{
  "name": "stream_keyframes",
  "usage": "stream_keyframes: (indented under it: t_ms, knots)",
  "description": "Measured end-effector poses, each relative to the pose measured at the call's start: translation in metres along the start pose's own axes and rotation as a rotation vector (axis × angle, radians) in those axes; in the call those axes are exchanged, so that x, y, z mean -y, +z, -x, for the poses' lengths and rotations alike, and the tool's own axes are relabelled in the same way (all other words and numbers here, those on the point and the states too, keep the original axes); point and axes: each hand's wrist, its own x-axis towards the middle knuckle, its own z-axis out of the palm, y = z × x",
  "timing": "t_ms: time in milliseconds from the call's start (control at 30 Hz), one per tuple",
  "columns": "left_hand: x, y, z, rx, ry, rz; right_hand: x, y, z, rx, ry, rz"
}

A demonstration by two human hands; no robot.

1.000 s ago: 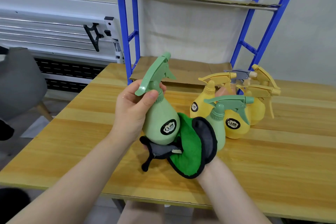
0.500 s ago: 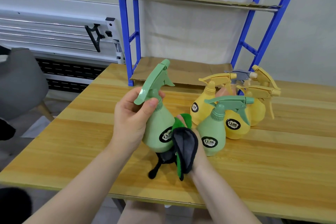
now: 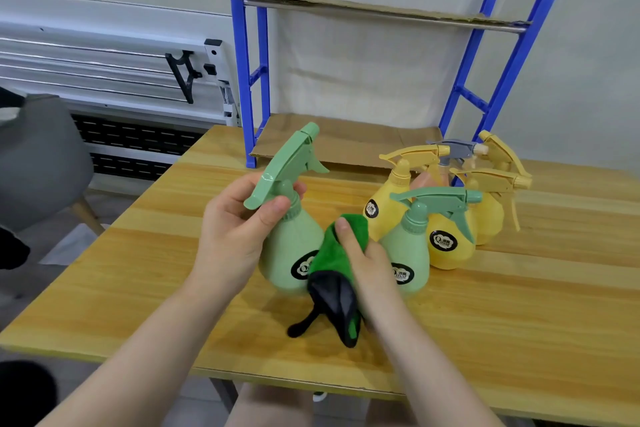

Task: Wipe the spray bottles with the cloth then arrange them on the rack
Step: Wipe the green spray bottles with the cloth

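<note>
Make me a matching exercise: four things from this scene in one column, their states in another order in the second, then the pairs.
1. tilted green bottle
2. cloth
3. upright green bottle
4. cardboard sheet

A. lies on the rack's bottom shelf
B. stands on the table, untouched
C. gripped at the neck by the left hand
D. pressed to a bottle by the right hand

Pairs: 1-C, 2-D, 3-B, 4-A

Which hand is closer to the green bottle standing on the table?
Right. The right hand, holding the cloth, is just beside the standing green bottle; the left hand is farther away, gripping the other green bottle.
</note>
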Motion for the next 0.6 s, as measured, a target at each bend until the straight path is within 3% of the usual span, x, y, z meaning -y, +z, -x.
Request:
stream_keyframes:
  t_ms: [133, 300, 433, 600]
  knots:
    - [-0.001, -0.005, -0.001, -0.048, -0.091, 0.014, 0.014, -0.012, 0.014, -0.108, -0.158, 0.128]
    - [-0.002, -0.011, -0.005, -0.030, -0.206, -0.061, 0.038, -0.019, 0.006, -0.171, -0.283, 0.032]
    - [0.001, -0.010, -0.004, -0.008, -0.270, -0.099, 0.066, -0.019, 0.007, -0.119, -0.344, -0.095]
    - [0.009, -0.009, -0.003, 0.039, -0.279, -0.168, 0.083, 0.002, -0.004, -0.072, -0.517, 0.027]
